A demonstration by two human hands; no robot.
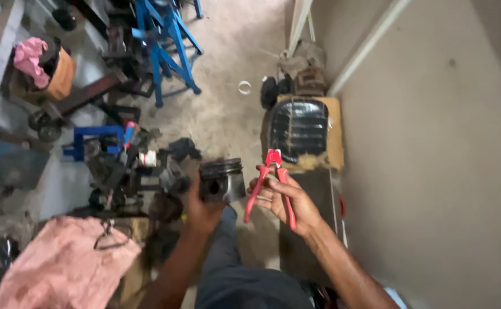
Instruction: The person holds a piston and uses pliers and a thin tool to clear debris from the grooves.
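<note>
My left hand (200, 207) grips a dark grey metal piston (222, 179), holding it up at the middle of the view with its open skirt toward me. My right hand (287, 201) is closed around red-handled pliers (271, 184), jaws pointing up and away, just right of the piston and not touching it. My dark trouser leg (227, 257) shows below both hands.
A pink rag (61, 266) lies at the lower left. Greasy engine parts (136, 171) are heaped on the floor left of my hands. A blue metal stand (167, 48) stands farther back. A black ribbed seat (299, 129) sits on cardboard by the grey wall (433, 160).
</note>
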